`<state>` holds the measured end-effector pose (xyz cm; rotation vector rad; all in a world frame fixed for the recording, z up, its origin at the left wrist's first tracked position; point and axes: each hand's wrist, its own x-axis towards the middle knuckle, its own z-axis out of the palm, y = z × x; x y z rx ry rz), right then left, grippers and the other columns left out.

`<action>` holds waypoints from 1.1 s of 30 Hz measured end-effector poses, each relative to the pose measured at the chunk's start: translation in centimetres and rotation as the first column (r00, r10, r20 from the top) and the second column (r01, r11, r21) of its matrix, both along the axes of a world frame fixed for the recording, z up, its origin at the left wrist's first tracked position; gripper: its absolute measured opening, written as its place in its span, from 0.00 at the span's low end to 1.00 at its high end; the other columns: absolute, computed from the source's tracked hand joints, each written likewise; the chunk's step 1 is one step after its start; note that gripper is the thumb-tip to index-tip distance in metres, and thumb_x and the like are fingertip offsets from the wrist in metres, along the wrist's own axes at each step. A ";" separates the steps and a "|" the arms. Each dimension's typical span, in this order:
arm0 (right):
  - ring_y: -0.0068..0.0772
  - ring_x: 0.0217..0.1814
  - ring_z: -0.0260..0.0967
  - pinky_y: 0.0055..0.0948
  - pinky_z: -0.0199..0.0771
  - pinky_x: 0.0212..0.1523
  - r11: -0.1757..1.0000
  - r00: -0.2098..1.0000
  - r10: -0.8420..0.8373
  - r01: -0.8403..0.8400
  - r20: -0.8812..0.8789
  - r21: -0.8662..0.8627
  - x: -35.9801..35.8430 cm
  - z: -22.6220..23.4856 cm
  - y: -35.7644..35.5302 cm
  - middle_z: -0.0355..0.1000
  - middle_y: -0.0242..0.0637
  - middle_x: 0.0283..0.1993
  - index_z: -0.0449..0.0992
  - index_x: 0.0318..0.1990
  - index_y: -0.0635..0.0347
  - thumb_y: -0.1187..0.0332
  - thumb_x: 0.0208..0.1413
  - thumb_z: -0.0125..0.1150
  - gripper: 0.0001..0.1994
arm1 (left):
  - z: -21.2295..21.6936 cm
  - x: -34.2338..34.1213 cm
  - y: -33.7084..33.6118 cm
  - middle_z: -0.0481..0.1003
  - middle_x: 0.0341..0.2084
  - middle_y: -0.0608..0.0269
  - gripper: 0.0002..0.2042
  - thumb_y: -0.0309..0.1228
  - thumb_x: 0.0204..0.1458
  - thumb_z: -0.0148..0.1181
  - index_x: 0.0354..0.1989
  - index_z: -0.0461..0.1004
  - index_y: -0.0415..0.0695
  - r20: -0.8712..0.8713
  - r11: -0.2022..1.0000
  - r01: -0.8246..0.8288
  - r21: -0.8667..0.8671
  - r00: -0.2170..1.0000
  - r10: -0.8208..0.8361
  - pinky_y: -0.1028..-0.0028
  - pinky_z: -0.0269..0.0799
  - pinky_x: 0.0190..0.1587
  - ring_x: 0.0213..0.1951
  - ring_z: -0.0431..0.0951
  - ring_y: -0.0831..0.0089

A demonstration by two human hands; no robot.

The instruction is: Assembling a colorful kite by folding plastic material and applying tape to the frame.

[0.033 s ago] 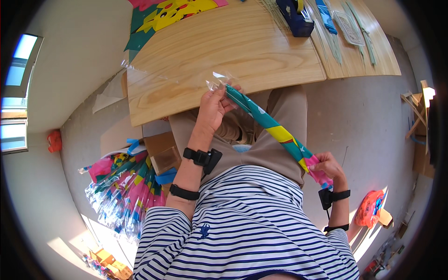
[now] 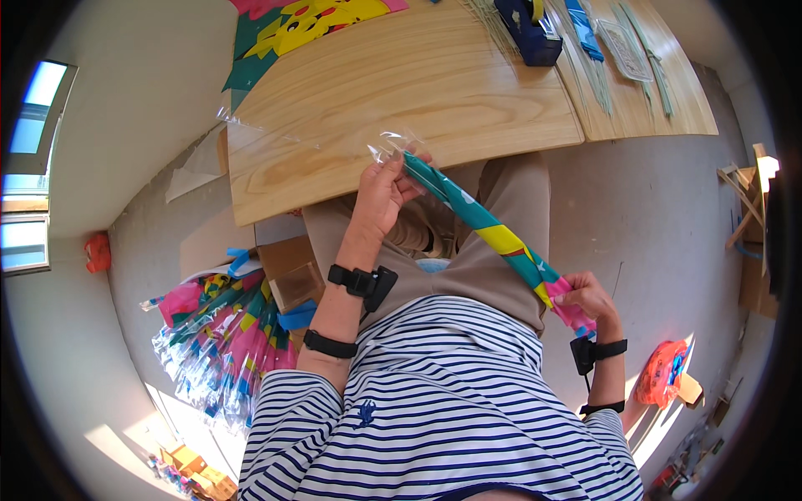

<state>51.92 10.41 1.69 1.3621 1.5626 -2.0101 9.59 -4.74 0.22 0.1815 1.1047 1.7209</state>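
Note:
A rolled-up kite (image 2: 501,240), teal, yellow and pink, slants across my lap from upper left to lower right. My left hand (image 2: 386,190) is closed around its upper end, together with a clear plastic sleeve (image 2: 393,144) whose crinkled end sticks out past the fingers. How far the sleeve reaches along the roll I cannot tell. Toward the lower end, my right hand (image 2: 588,297) pinches the pink part between thumb and fingers. The roll's tip extends a little below that hand, near the wrist strap.
On the wooden table (image 2: 401,83) lie a flat printed sheet (image 2: 301,29), a blue tape dispenser (image 2: 530,32), thin rods (image 2: 660,75) and a clear tray (image 2: 623,50). Several wrapped rolls (image 2: 225,334) are heaped at my left beside a cardboard box (image 2: 288,271). A red bag (image 2: 660,373) sits lower right.

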 end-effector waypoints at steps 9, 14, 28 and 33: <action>0.24 0.31 0.75 0.27 0.76 0.36 0.999 1.000 -0.002 0.001 0.026 0.044 -0.1 0.7 -0.2 0.80 0.33 0.32 0.84 0.42 0.68 0.76 0.48 0.71 0.12 | -0.1 -0.5 -0.2 0.81 0.49 0.46 0.15 0.26 0.65 0.56 0.58 0.72 0.37 0.006 0.998 -0.041 0.046 0.999 0.041 0.57 0.83 0.54 0.52 0.83 0.54; 0.24 0.31 0.75 0.27 0.76 0.36 0.999 0.999 0.003 -0.004 0.033 0.048 -0.3 1.0 -0.3 0.80 0.33 0.32 0.84 0.41 0.68 0.76 0.48 0.71 0.11 | -1.0 -0.6 0.2 0.81 0.44 0.44 0.11 0.20 0.61 0.59 0.51 0.72 0.34 0.014 0.992 -0.123 0.029 0.992 0.123 0.57 0.84 0.53 0.48 0.84 0.51; 0.26 0.31 0.76 0.29 0.76 0.35 0.997 0.996 -0.016 0.009 0.084 0.076 0.1 1.3 -0.6 0.80 0.35 0.32 0.83 0.41 0.69 0.77 0.48 0.70 0.11 | -0.3 0.0 -0.1 0.79 0.52 0.42 0.15 0.36 0.68 0.56 0.56 0.72 0.39 0.165 0.997 -0.063 0.041 0.985 0.056 0.55 0.82 0.53 0.55 0.81 0.48; 0.26 0.31 0.75 0.29 0.76 0.36 0.996 0.997 0.008 -0.014 0.078 0.083 -0.2 1.5 -0.3 0.80 0.35 0.32 0.84 0.41 0.69 0.77 0.49 0.70 0.11 | -0.1 0.1 -0.1 0.78 0.54 0.43 0.18 0.39 0.70 0.52 0.59 0.71 0.39 0.118 0.999 0.009 0.044 0.993 -0.014 0.56 0.81 0.54 0.57 0.80 0.49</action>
